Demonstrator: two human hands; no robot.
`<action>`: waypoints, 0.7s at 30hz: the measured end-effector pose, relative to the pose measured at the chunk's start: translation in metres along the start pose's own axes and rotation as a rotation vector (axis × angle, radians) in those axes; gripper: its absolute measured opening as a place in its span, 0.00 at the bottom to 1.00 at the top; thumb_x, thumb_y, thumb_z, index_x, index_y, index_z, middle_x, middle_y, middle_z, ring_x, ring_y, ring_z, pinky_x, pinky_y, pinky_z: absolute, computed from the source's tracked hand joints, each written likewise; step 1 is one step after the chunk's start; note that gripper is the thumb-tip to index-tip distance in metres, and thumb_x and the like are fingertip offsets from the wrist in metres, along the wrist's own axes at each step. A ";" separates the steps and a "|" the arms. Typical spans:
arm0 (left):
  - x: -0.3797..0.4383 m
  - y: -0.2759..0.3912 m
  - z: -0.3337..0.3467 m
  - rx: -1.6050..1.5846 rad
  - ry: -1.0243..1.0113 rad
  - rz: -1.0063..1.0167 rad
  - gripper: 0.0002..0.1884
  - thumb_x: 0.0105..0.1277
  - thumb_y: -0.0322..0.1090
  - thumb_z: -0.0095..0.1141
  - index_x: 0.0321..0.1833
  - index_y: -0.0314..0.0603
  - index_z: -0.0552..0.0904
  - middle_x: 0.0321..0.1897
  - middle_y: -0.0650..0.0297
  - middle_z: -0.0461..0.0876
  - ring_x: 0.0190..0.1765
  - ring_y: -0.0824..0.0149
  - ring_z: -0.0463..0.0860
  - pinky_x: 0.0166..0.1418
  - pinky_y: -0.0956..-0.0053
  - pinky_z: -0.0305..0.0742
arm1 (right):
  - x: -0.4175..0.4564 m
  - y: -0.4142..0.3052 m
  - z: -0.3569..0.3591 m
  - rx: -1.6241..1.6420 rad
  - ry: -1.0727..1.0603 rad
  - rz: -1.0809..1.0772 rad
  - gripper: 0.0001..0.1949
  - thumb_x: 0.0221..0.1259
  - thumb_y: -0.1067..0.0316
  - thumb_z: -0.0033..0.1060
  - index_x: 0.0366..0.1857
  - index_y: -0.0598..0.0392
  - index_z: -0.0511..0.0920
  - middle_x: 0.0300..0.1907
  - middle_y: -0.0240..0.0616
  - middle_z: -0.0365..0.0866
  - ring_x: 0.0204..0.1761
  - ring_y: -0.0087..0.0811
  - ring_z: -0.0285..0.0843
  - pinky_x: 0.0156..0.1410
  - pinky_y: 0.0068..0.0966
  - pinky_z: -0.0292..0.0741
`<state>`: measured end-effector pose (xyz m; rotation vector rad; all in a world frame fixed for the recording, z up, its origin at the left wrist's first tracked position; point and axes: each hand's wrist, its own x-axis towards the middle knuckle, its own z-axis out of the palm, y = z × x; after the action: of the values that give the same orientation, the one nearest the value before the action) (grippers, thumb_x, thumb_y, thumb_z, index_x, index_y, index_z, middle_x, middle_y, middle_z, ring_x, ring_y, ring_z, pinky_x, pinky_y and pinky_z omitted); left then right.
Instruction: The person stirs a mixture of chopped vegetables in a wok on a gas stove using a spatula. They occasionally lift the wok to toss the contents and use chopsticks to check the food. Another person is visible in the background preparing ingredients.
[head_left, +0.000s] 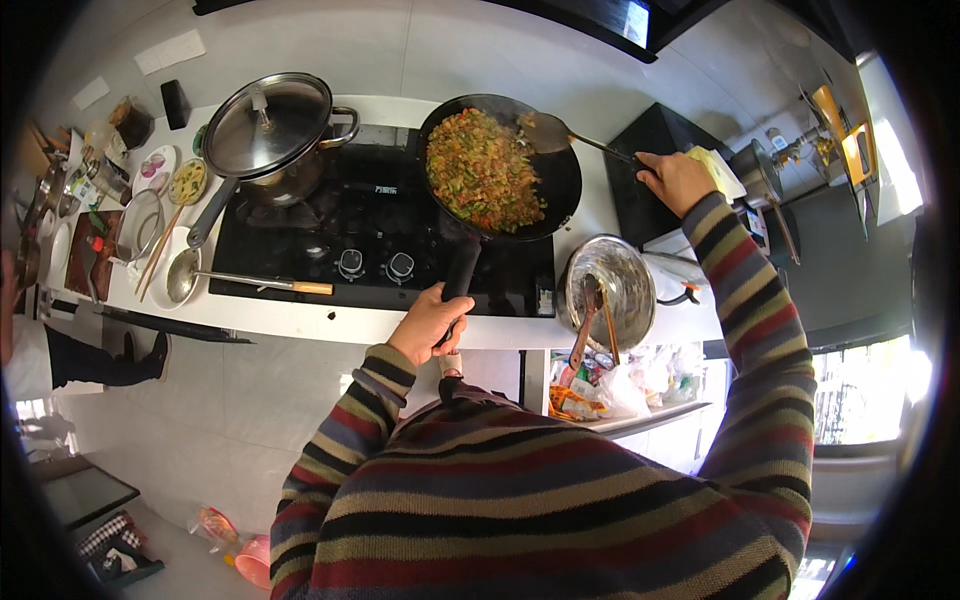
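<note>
My left hand (430, 320) is closed around the black handle of a wok (559, 199) on the right side of the stove. Chopped food in green, orange and brown (480, 169) lies mostly in the wok's left half. My right hand (677, 180) grips the far end of a spatula's long handle. The blade of the spatula (546, 133) rests inside the wok at its upper right, beside the food. Some bits of food cling near the blade's edge.
A lidded pot (266, 142) stands on the left of the black glass cooktop (360, 217). A ladle (184, 277) lies across a white bowl. Right of the stove is a metal bowl (611, 292) with utensils, above an open drawer (637, 416). Another person's leg (90, 356) shows at far left.
</note>
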<state>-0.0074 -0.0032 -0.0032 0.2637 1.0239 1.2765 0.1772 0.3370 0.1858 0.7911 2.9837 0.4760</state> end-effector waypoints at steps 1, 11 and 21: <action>0.001 -0.001 -0.001 -0.009 -0.008 -0.002 0.09 0.72 0.35 0.56 0.42 0.43 0.68 0.17 0.64 0.73 0.10 0.72 0.67 0.12 0.77 0.55 | 0.013 0.003 0.002 -0.036 -0.018 0.002 0.17 0.67 0.54 0.60 0.53 0.48 0.85 0.38 0.49 0.87 0.42 0.48 0.85 0.48 0.44 0.80; -0.011 0.007 0.005 0.022 0.027 0.008 0.11 0.72 0.35 0.56 0.44 0.38 0.69 0.17 0.65 0.72 0.10 0.73 0.66 0.12 0.77 0.54 | 0.171 -0.016 0.006 0.025 -0.271 -0.169 0.19 0.70 0.48 0.58 0.59 0.39 0.83 0.48 0.41 0.89 0.49 0.42 0.85 0.57 0.38 0.79; -0.003 -0.001 0.001 0.022 0.022 0.020 0.09 0.72 0.36 0.56 0.41 0.43 0.69 0.18 0.65 0.72 0.11 0.73 0.66 0.12 0.77 0.55 | 0.117 -0.055 -0.015 0.276 -0.332 -0.486 0.18 0.68 0.59 0.63 0.61 0.38 0.82 0.40 0.39 0.90 0.37 0.38 0.86 0.48 0.33 0.79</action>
<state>-0.0063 -0.0058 -0.0018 0.2778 1.0569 1.2888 0.0473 0.3442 0.1905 0.1080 2.8041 -0.0816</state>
